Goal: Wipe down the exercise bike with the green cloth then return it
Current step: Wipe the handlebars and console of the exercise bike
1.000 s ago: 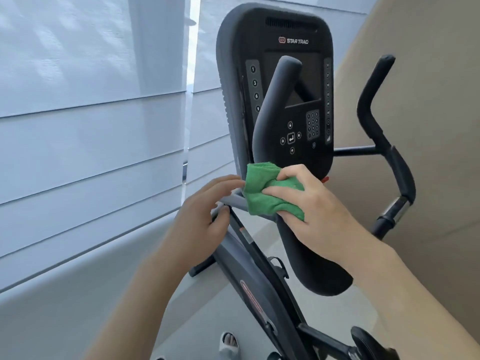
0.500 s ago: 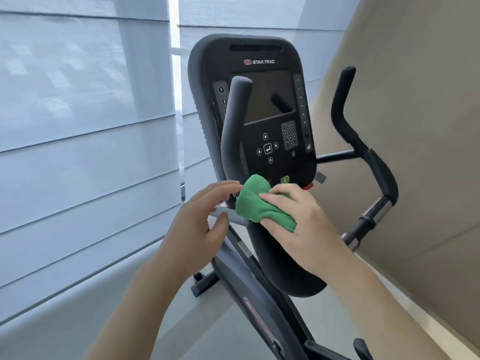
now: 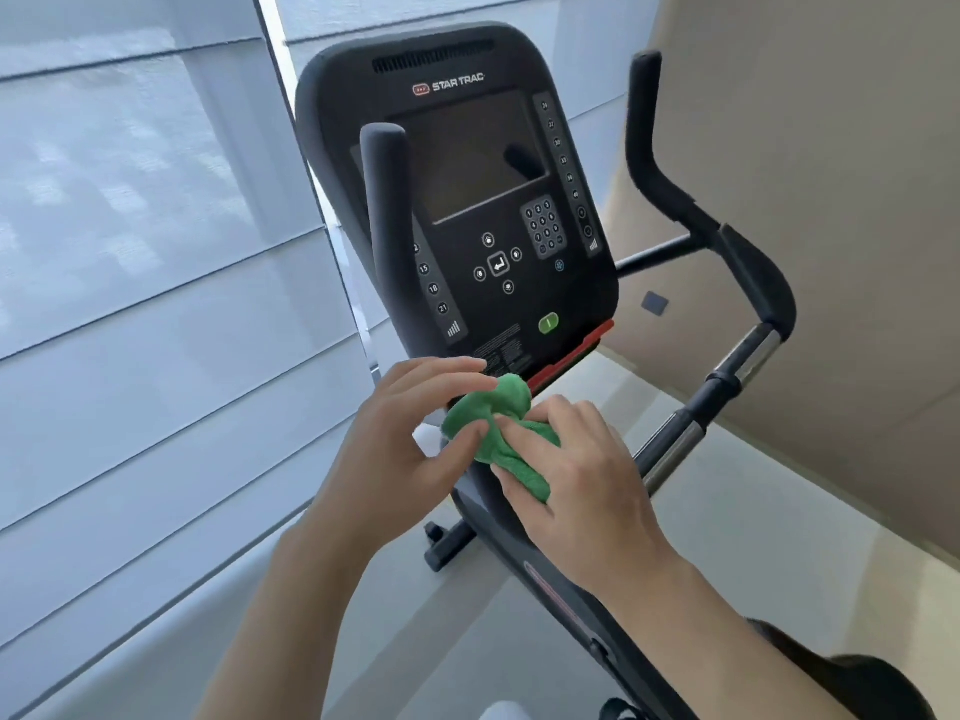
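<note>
A black exercise bike stands before me, its console (image 3: pixel 467 163) with a dark screen and keypad facing me. The crumpled green cloth (image 3: pixel 498 428) sits just below the console's lower edge, over the bike's frame (image 3: pixel 545 574). My right hand (image 3: pixel 582 480) grips the cloth from the right, fingers curled over it. My left hand (image 3: pixel 410 439) meets the cloth from the left, thumb and fingers pinching its near end. The left handlebar (image 3: pixel 384 210) rises in front of the console; the right handlebar (image 3: pixel 727 241) curves off to the right.
Grey window blinds (image 3: pixel 145 283) fill the left side. A beige wall (image 3: pixel 831 210) runs close along the right, behind the right handlebar. The bike's floor foot (image 3: pixel 441 548) shows below my hands on a pale floor.
My head has shifted, so the console now sits more squarely in view. Both hands have come lower, off the left handlebar's base, and the left hand has closed onto the cloth.
</note>
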A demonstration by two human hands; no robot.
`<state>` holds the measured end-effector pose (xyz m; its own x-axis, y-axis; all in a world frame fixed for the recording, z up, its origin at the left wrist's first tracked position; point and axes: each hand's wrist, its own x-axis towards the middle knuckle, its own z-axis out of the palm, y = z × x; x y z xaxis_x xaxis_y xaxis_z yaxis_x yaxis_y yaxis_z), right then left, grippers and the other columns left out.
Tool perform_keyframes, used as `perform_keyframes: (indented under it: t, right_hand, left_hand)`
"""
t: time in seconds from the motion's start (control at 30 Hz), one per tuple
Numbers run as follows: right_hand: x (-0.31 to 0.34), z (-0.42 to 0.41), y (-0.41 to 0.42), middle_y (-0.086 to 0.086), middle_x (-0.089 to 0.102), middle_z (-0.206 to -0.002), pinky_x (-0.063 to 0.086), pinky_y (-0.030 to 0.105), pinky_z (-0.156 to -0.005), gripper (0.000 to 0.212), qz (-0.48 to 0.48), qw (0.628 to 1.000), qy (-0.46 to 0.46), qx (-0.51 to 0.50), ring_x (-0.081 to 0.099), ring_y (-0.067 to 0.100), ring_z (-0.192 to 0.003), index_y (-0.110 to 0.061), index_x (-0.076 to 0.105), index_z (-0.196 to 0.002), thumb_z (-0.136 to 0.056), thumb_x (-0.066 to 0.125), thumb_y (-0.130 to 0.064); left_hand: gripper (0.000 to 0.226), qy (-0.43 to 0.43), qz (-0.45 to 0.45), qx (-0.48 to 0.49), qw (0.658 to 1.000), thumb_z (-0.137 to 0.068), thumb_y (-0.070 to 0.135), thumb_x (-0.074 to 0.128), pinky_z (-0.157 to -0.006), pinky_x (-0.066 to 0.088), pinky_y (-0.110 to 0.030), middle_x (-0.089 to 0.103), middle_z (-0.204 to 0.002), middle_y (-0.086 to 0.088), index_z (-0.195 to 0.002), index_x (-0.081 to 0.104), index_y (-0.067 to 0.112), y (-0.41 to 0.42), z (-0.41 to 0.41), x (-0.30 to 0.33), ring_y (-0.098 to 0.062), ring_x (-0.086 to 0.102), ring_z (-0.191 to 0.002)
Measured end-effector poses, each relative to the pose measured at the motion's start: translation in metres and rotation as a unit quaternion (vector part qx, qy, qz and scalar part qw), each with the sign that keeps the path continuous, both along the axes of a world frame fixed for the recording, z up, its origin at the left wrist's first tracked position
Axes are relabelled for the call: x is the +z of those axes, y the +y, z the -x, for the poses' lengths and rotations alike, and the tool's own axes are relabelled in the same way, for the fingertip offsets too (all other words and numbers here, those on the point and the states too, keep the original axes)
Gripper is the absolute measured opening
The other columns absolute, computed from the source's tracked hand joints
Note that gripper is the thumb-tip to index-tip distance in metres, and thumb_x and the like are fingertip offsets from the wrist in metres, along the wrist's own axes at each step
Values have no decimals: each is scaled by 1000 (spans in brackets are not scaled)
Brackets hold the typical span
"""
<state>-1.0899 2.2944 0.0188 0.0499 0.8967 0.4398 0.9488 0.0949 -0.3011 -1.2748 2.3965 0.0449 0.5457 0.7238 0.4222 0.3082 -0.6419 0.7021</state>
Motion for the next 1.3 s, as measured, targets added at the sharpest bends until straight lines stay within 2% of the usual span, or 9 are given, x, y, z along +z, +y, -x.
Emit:
perform_keyframes:
  t: [0.13,0.27,0.43,0.57,0.67,0.83,1.03,1.2,1.3]
  right_hand:
    - [-10,-11,-28,1,62,-112,52,45,-73,39,-7,999,-39,0,54,25,-92,-22,70,-136,-102,64,-39]
    - [-20,-25,-57,-1,62,-115,53,44,-77,40,10,999,-35,4,57,25,-96,-21,70,-136,-100,67,-36]
    - [-23,-35,-91,-2,62,-114,57,39,-75,41,30,999,-14,-18,59,22,-94,-19,72,-135,-99,65,-36]
    - [-17,-32,-98,-3,63,-115,58,38,-76,41,20,997,-11,-70,60,19,-96,-16,74,-132,-98,63,-36]
    - [-3,-24,-84,-6,59,-119,56,32,-86,43,-13,990,43,-132,58,18,-104,-17,71,-134,-98,61,-40]
    - [13,-4,-26,-9,51,-126,50,27,-87,50,4,983,64,-171,52,15,-114,-26,61,-145,-99,58,-45]
    - [-5,19,-7,-1,62,-115,58,37,-76,39,35,974,7,-222,51,20,-100,-25,68,-138,-104,57,-41]
    - [-17,27,-34,1,57,-110,56,33,-69,36,-9,975,4,-223,51,21,-96,-20,70,-132,-99,64,-32]
    - [-28,34,-55,-2,54,-111,58,34,-69,37,-29,973,36,-227,53,21,-99,-21,69,-135,-100,63,-32]
  left_hand:
    - [18,34,5,-30,999,-95,36,76,-109,50,-33,71,-122,28,-113,78,37,3,-6,-7,-6,56,-134]
    - [9,35,18,-41,998,-95,30,78,-112,47,-37,72,-119,28,-102,82,35,9,-4,-18,-8,53,-138]
    - [17,48,15,-82,995,-93,23,79,-115,44,-35,70,-125,27,-107,81,33,18,0,-24,-8,49,-140]
    - [25,45,17,-97,994,-93,26,78,-113,36,-21,68,-125,29,-116,78,35,24,0,-28,-6,46,-138]
    - [36,34,18,-104,994,-92,27,78,-109,33,-9,64,-126,30,-126,73,34,27,1,-32,-5,45,-137]
    - [40,30,8,-114,993,-92,39,72,-107,37,-10,62,-129,21,-131,70,35,29,3,-34,-5,47,-137]
    - [44,19,29,-109,993,-88,52,67,-102,32,2,54,-131,33,-132,63,43,29,4,-35,8,44,-134]
    - [41,18,13,-106,994,-90,34,80,-103,35,-3,56,-131,28,-127,66,43,32,4,-38,0,48,-135]
    - [41,10,22,-103,994,-89,31,82,-104,39,-13,60,-130,19,-126,69,41,33,4,-38,-5,51,-133]
